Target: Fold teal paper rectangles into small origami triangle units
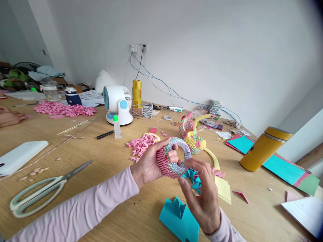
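Observation:
My left hand (148,161) grips a ring built of folded paper pieces (174,156), pink outside, green and lilac inside, held above the wooden table (113,188). My right hand (202,195) is raised just below and right of the ring, its fingertips pinched against the ring's lower edge. Loose teal folded pieces (193,176) lie right under both hands. A teal folded paper shape (179,216) rests near the table's front.
A pile of pink pieces (141,144) and a paper swan model (193,134) lie behind the hands. Scissors (42,190), a white power bank (21,156), a glue bottle (116,127), a fan (117,104) stand left. A yellow flask (264,148) stands right. Another person's hand (10,117) rests far left.

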`<action>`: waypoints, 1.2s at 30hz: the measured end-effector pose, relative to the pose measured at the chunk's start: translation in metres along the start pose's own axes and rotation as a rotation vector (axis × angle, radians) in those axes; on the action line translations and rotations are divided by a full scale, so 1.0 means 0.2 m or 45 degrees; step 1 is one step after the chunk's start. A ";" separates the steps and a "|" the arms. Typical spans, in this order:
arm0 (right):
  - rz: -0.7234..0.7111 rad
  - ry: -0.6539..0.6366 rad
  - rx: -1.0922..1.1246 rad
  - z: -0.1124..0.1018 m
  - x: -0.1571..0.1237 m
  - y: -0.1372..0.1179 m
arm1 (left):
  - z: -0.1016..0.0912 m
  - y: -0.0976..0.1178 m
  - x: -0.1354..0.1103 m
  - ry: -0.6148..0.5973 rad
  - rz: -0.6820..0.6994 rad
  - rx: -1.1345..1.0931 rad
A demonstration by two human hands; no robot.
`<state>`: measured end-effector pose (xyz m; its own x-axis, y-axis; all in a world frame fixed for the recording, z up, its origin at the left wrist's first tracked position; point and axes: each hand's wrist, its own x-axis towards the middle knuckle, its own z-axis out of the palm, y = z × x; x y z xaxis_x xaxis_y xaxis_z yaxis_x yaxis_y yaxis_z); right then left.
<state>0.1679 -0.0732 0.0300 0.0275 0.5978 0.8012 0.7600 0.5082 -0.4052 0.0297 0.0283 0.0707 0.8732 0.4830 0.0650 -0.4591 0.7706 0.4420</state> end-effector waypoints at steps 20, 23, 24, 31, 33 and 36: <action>0.149 -0.082 -0.053 0.05 -0.02 0.05 | 0.02 0.05 -0.01 0.091 -0.150 0.227; 0.215 -0.058 0.065 0.03 -0.01 0.05 | 0.01 0.08 -0.02 0.082 -0.157 0.223; 0.269 -0.022 0.126 0.03 -0.01 0.05 | 0.01 0.09 -0.02 0.080 -0.158 0.211; 0.707 -0.018 0.686 0.02 0.02 0.07 | -0.02 0.12 -0.02 0.035 -0.220 0.180; 0.772 -0.145 0.865 0.02 0.03 0.06 | -0.03 0.12 -0.02 -0.011 -0.268 0.207; 0.839 -0.343 1.071 0.02 0.04 0.05 | -0.05 0.12 -0.02 -0.020 -0.292 0.331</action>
<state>0.1728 -0.0607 0.0311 0.0449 0.9705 0.2369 -0.0390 0.2387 -0.9703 0.0133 0.0491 0.0731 0.9521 0.3018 -0.0497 -0.1956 0.7257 0.6596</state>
